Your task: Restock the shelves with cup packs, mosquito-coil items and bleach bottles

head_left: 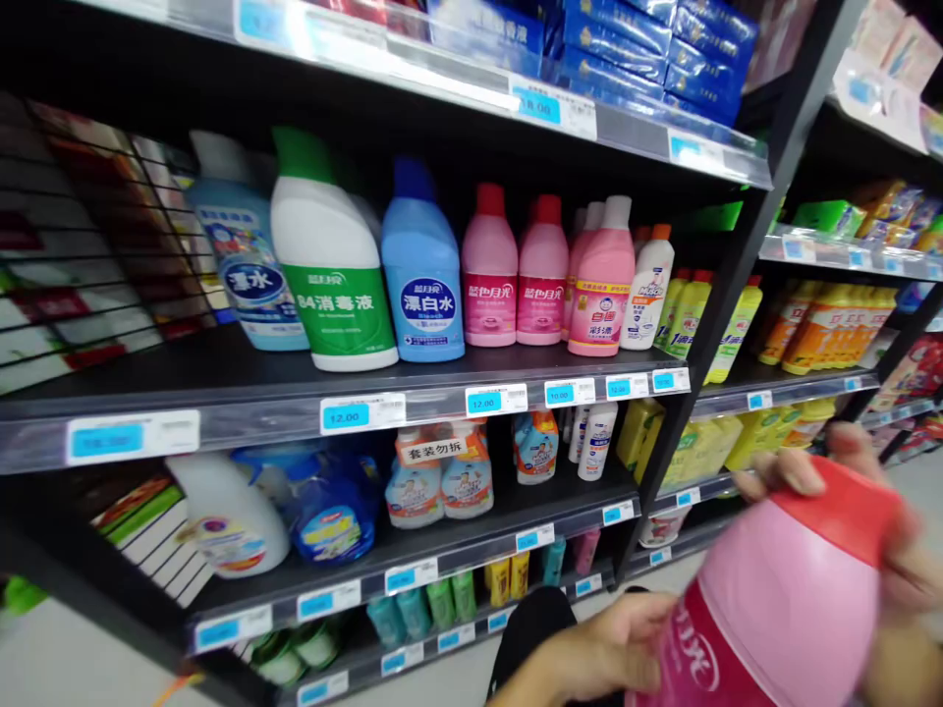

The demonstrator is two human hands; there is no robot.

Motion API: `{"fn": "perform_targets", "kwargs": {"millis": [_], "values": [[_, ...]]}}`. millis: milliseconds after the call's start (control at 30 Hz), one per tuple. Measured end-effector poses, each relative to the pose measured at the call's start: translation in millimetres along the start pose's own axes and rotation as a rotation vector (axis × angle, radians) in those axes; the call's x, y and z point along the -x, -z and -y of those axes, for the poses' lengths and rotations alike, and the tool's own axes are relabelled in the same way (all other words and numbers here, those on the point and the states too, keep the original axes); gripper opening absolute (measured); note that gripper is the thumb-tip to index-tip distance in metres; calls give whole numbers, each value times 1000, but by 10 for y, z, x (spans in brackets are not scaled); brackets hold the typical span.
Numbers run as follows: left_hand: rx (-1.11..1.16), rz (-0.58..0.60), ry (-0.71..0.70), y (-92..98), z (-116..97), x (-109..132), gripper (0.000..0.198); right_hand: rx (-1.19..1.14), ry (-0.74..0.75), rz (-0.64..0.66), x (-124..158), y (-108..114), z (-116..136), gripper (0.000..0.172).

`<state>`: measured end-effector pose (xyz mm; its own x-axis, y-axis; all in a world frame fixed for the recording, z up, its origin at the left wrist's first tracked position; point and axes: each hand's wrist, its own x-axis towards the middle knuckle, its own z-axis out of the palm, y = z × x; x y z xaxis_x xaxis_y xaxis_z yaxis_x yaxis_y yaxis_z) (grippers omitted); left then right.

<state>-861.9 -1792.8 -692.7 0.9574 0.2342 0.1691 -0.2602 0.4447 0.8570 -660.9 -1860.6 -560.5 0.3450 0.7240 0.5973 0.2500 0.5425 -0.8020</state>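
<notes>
A large pink bottle (pixel 796 589) with a dark magenta label and a red cap (pixel 840 506) is held close to me at the lower right, tilted. Its lower end runs out of view. My left hand (pixel 615 643) is closed on the bottle's side, by the label. My right hand (pixel 903 565) is wrapped around the red cap, with fingertips showing on its far side; it is partly blurred. On the shelf ahead stand two similar pink bottles (pixel 490 270) with red caps, next to a pink bottle (pixel 604 280) with a white cap.
A blue bottle (pixel 421 265) and a white-and-green bottle (pixel 331 265) stand left on the same shelf (pixel 243 378). Spray bottles (pixel 331 520) fill part of the shelf below. A dark upright post (pixel 726 324) divides this rack from another. My knee (pixel 534 628) is near the lowest shelf.
</notes>
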Motion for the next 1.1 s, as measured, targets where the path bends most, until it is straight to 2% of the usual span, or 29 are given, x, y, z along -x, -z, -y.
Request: {"fn": "perform_targets", "kwargs": {"millis": [33, 100, 167, 233, 367, 500, 600, 733, 900, 1000, 1100], "values": [[89, 13, -14, -47, -7, 20, 101, -194, 1, 33, -69, -195, 72, 57], [215, -9, -102, -161, -65, 76, 99, -374, -49, 133, -255, -563, 196, 53], [257, -73, -220, -267, -183, 141, 98, -416, -100, 208, -450, -844, 280, 51], [217, -161, -319, -323, -342, 196, 94, -360, -136, 228, -601, -1017, 314, 47], [13, -391, -477, -256, -690, 245, 84, -270, -160, 231, -709, -1139, 237, 48], [-205, -642, -580, -116, -1067, 248, 68, -219, -141, 365, -691, -1165, 42, 55], [-370, -734, -620, -66, -1365, 245, 66, -137, -104, 449, -692, -1235, -71, 58], [-564, -760, -674, -66, -1772, 198, 66, -138, -25, 469, -791, -1409, -44, 57], [-774, -748, -671, -80, -2376, 119, 69, -204, 49, 442, -1160, -1625, 119, 56], [-799, -696, -587, -24, -2725, 74, 69, -244, 25, 452, -1445, -1773, 125, 59], [-756, -654, -554, 89, -2966, 7, 68, -200, 47, 446, -1668, -1874, 52, 56]]}}
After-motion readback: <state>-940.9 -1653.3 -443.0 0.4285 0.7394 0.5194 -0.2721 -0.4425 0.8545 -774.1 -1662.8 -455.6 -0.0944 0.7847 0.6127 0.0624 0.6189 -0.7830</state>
